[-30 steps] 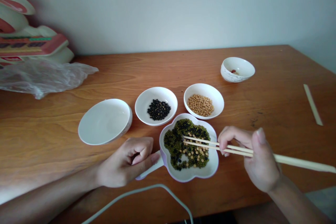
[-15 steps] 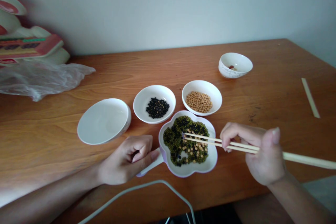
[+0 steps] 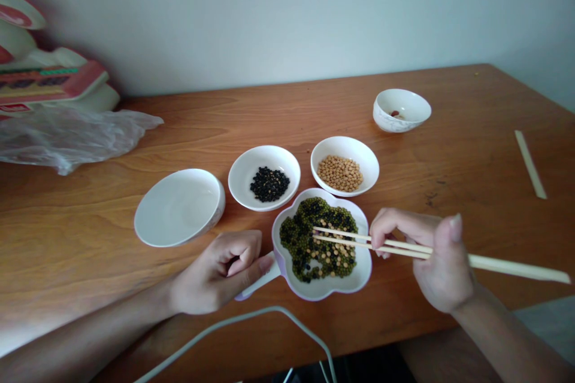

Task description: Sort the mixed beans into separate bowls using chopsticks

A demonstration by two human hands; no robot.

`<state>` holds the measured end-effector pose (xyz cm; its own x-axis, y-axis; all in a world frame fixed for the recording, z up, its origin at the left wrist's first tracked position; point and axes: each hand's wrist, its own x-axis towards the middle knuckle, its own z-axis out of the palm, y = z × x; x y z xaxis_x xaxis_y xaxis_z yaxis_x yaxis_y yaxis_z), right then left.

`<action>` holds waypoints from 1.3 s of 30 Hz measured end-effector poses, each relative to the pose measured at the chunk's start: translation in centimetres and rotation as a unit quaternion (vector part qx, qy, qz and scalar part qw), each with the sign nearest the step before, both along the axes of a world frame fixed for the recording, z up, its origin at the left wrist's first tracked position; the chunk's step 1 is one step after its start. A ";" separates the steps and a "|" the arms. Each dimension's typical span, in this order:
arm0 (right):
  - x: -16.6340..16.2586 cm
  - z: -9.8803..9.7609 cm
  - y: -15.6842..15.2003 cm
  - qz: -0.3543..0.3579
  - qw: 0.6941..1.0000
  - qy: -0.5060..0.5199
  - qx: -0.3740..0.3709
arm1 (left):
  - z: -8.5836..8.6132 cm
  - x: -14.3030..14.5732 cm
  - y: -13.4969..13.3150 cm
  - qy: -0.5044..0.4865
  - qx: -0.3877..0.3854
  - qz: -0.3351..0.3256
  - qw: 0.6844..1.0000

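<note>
My left hand is closed on the pale handle of a flower-shaped dish with a lilac rim. Inside the dish lie mixed beans: small green ones, black ones and tan ones. My right hand holds a pair of wooden chopsticks, whose tips reach in among the beans, slightly apart. I cannot tell whether a bean sits between the tips. Just behind the dish stand a white bowl with black beans and a white bowl with tan soybeans.
A white bowl with nothing visible in it stands at left. A patterned bowl with a few reddish bits is farther back. A paper strip lies at right, a plastic bag at left. A pale cable curves across the front edge.
My right hand has shifted a little to the left with the chopsticks. The left hand and the dish have stayed nearly in place.
</note>
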<state>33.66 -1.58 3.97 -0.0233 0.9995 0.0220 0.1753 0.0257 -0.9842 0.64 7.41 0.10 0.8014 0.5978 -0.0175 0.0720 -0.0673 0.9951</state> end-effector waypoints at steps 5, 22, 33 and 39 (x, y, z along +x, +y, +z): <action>-0.1 0.0 0.1 -0.015 1.000 0.005 -0.014 | 0.1 0.1 0.0 0.002 0.004 -0.002 1.000; -0.5 0.1 0.6 -0.045 0.997 0.039 -0.040 | 0.2 0.2 0.0 -0.004 0.018 0.000 1.000; -0.8 0.1 0.7 -0.063 0.997 0.040 -0.027 | 0.3 0.1 0.0 -0.002 0.009 -0.003 1.000; -0.6 1.0 0.9 -0.100 0.994 0.048 -0.002 | 0.1 0.2 0.0 -0.008 0.000 -0.005 1.000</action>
